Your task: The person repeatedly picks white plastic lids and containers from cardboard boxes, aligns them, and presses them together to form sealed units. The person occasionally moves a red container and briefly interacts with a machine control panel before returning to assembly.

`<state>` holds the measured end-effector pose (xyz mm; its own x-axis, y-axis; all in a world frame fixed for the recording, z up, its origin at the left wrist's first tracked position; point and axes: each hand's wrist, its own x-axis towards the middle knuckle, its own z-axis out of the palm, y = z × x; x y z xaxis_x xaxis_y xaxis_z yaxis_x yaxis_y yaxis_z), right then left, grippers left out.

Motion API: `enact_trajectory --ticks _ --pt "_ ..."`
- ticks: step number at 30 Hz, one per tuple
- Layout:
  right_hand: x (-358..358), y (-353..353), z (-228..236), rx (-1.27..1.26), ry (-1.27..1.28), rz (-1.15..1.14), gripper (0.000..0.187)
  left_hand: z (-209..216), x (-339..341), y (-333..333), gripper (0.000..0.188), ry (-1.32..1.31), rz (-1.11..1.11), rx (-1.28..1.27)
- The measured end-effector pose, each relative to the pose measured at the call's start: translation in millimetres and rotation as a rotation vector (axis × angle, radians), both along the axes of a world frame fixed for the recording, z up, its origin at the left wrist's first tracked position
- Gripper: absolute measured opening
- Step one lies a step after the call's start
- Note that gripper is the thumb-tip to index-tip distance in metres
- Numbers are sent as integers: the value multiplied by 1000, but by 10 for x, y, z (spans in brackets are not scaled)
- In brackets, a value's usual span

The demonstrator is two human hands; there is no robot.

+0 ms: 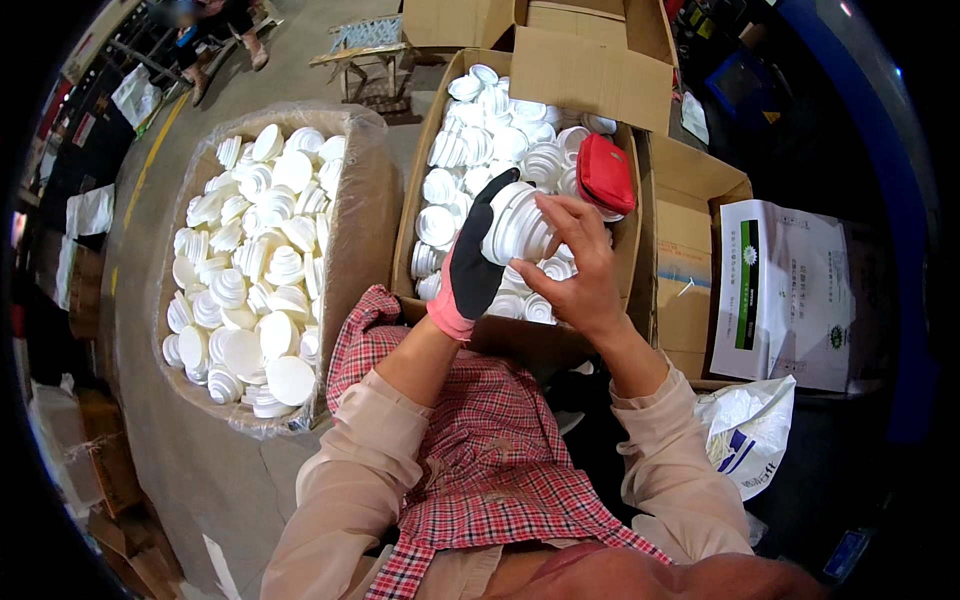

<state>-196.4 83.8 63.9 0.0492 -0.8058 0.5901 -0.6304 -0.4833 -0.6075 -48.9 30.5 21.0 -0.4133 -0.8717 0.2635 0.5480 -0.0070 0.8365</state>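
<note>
A round white plastic part with stepped rings (pixel 514 226) is held up between my two hands, over an open cardboard box. My left hand (pixel 474 262), in a black and pink glove, is closed around its left side. Bare, my right hand (pixel 584 268) grips its right edge with thumb and fingers. Beneath them, the cardboard box (pixel 404 225) is filled with many similar white parts (pixel 478 145). A red zipped pouch (pixel 606 174) lies on those parts at the box's right side.
To the left stands a plastic-lined box (pixel 362 205) heaped with off-white stepped parts (pixel 262 290). Right of me are an open cardboard carton (pixel 683 300), a printed white sheet (pixel 775 290) and a white plastic bag (pixel 755 425). A small stool (pixel 365 55) and another person (pixel 215 25) are farther back.
</note>
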Motion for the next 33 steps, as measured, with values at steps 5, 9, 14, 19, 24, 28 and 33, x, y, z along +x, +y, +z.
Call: enact_trajectory --ticks 5,9,14,19,24,28,33 --pt "25 -11 27 -22 26 18 68 123 16 38 45 245 -82 191" --pt "15 -9 15 -5 56 26 69 63 41 33 55 -126 59 -61" --pt "-57 -101 -38 145 -549 95 66 226 35 96 74 -80 -82 173" --pt "-58 -227 -196 348 -707 -186 70 88 -141 213 69 -367 70 -71" --pt "-284 -308 -476 296 -599 -257 70 -196 -289 356 51 -834 370 -236" --pt "-370 -399 -556 391 -777 -75 69 -256 -175 50 53 -376 -4 270" --pt "-488 -321 -422 441 -805 315 59 -108 138 -184 54 153 -266 568"
